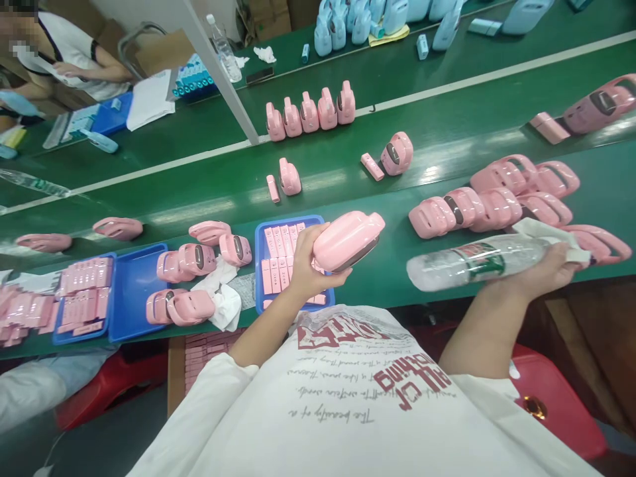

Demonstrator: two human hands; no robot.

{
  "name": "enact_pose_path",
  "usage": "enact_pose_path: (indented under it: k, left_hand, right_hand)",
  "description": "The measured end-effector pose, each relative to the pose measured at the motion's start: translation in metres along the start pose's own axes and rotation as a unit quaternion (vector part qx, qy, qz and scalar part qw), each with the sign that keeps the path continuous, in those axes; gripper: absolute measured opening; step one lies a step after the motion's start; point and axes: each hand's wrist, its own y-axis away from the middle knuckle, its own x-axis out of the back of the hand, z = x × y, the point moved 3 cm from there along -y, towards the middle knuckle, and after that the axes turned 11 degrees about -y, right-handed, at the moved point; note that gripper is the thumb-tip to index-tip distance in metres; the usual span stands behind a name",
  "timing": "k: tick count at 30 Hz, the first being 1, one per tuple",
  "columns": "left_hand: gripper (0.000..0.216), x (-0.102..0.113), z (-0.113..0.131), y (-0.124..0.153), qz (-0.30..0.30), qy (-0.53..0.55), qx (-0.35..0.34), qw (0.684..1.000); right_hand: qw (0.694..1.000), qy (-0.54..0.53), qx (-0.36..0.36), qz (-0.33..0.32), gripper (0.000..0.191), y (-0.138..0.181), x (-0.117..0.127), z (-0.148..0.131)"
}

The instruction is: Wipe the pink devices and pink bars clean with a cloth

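Observation:
In the middle of the head view my left hand (307, 271) is wrapped round a glossy pink plastic device (345, 242) with a dark panel on its underside, held above the worktop. On the right, my right hand (541, 270) grips a clear plastic bottle (452, 267) by its neck end. The bottle lies nearly level and carries a green and red label. A white tissue or cloth (551, 235) is at the same hand, partly hiding the bottle's neck. Below my left hand sits a blue tray (259, 265) with rows of small pink boxes (278, 275).
Several pink devices (491, 209) lie behind the bottle, others (189, 306) left beside crumpled tissues (226, 308). Pink devices also stand on the green conveyor (209, 179). A metal post (223, 76) rises beyond it. Blue bottle-like items (338, 30) and another person (74, 53) are across.

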Motion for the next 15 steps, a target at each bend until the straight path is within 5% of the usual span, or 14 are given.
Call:
enact_pose_path:
  k: [3, 8, 15]
  left_hand:
    - [0.075, -0.003, -0.004, 0.003, -0.01, 0.087, 0.056, 0.995]
    - [0.066, -0.01, -0.005, 0.003, -0.039, 0.262, 0.162, 0.951]
    - [0.056, -0.009, -0.006, 0.007, -0.044, 0.335, 0.201, 0.919]
  right_hand:
    - [0.995, 0.004, 0.051, 0.089, 0.053, 0.012, -0.008, -0.002]
    - [0.974, 0.202, 0.08, -0.069, 0.054, 0.045, -0.045, -0.002]
    - [0.959, 0.226, 0.063, -0.16, 0.038, 0.041, -0.052, -0.023]
